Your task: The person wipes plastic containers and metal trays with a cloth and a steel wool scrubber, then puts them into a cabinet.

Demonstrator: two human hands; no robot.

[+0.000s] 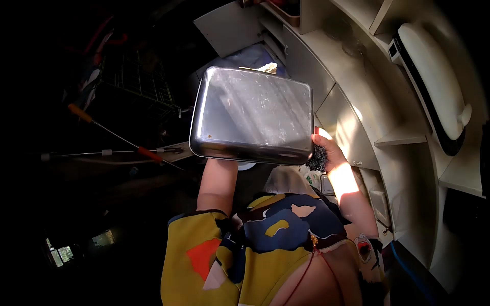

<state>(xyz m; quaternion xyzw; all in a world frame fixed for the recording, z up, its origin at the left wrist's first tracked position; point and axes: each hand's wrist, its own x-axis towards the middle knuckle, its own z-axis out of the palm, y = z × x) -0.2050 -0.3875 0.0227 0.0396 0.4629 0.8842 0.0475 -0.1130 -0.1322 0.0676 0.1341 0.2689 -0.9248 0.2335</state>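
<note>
- Occupying the centre of the head view, a rectangular metal pan (255, 109) was raised before the person's torso, tilted, its flat face towards the camera.
- The pan obstructed the view of the left hand; only the left forearm (218, 186) emerged below it, so how far that hand was open, and its hold, could not be told.
- At the pan's upper edge, a bright pale shape (268, 68) protruded; whether it was fingers or a separate thing was unclear.
- The right hand (332, 151) was curled around a dark, wiry scouring pad (317, 159), just beside the pan's lower right corner, with fingertips at the pan's edge.
- To the right stood pale shelving (400, 140), one compartment of which held a long white appliance (434, 76) with a dark edge.
- Beyond the pan, an angled pale panel (227, 29) and a cabinet door (309, 64) bounded a bluish surface (250, 57), partly covered by the pan.
- On the dim left side were a wire rack (138, 84) and a thin rod (116, 133) with orange and red sections.
- Containers: the pan's interior was turned from sight; a brownish tray (286, 18) at the top held dark contents, too dim to identify.
- Clear, rounded objects (352, 46), apparently glass, stood in an upper shelf compartment.
</note>
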